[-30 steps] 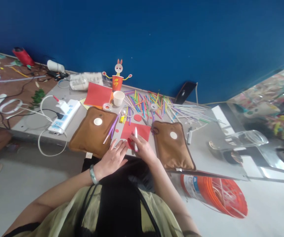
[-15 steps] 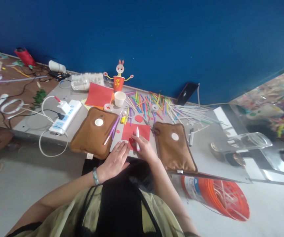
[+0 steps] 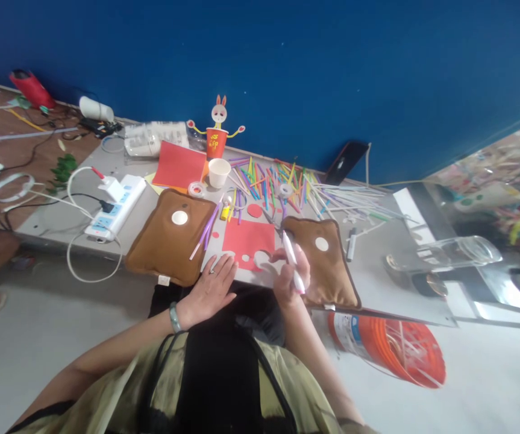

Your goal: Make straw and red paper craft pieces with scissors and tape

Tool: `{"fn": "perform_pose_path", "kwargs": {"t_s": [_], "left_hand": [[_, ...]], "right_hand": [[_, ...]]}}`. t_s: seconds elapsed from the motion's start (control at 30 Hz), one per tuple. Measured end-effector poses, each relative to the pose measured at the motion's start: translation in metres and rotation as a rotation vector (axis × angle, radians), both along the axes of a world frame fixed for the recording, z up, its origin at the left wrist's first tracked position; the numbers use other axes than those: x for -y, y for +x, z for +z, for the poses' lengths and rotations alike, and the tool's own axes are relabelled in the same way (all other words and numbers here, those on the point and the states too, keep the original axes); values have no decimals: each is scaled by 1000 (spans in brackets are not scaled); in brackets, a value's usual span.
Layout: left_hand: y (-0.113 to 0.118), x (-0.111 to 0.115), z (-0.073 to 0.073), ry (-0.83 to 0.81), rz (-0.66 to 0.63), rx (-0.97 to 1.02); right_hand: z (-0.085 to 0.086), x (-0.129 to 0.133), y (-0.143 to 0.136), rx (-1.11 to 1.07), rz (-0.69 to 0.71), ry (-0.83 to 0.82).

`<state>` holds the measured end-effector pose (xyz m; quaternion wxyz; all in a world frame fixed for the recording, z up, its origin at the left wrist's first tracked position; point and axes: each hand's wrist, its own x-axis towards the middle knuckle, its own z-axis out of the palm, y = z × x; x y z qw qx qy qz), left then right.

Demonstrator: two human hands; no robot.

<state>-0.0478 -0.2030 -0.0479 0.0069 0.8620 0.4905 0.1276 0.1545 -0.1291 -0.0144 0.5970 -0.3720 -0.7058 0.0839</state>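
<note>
A red sheet of paper (image 3: 249, 236) with pieces cut out of its lower edge lies on the table between two brown cushions (image 3: 169, 238). My left hand (image 3: 212, 286) rests flat at the table's front edge, just below the sheet's lower left corner, fingers stretched out and holding nothing. Right of the sheet, my right hand (image 3: 291, 277) is closed around a white marker with a pink end (image 3: 290, 253), raised in front of the right cushion (image 3: 325, 265). Above the sheet lie scissors (image 3: 270, 220) and a red paper circle (image 3: 254, 210).
Behind are a rabbit figure on a red cup (image 3: 216, 141), a white paper cup (image 3: 219, 173) and many coloured sticks (image 3: 264, 184). A power strip (image 3: 117, 208) with cables sits left, a glass jar (image 3: 444, 254) right. An orange bucket (image 3: 404, 349) stands below.
My right hand has lifted the marker off the red sheet and moved right with it, uncovering the sheet's lower part. My left hand stays nearly in place.
</note>
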Motion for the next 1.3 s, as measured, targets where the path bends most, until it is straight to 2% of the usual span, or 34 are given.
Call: {"fn": "perform_pose_path", "kwargs": {"t_s": [0.13,0.23,0.3,0.43,0.53,0.73,0.87,1.03,1.3], "left_hand": [[0,1,3,-11,6,-10],[0,1,3,-8,12,-12],[1,1,3,-5,18,-11],[1,0,6,9,15,-22],[0,-2,12,31,5,-26],[-4,-5,17,53,-24,-3],[-4,-4,17,60,-14,-12],[-3,-3,14,84,-10,-15],[-5,-4,21,46,-35,-50]], "right_hand": [[11,7,0,-32,-44,-33],[10,10,-4,-105,-32,-125],[7,10,-9,-135,-4,-233],[3,6,-25,-133,106,-553],[3,-1,-38,-82,155,-674],[3,-15,-54,-88,156,-704],[1,-16,-56,-64,147,-710],[-1,-13,-56,-98,209,-798],[0,-15,-57,-11,145,-720]]}}
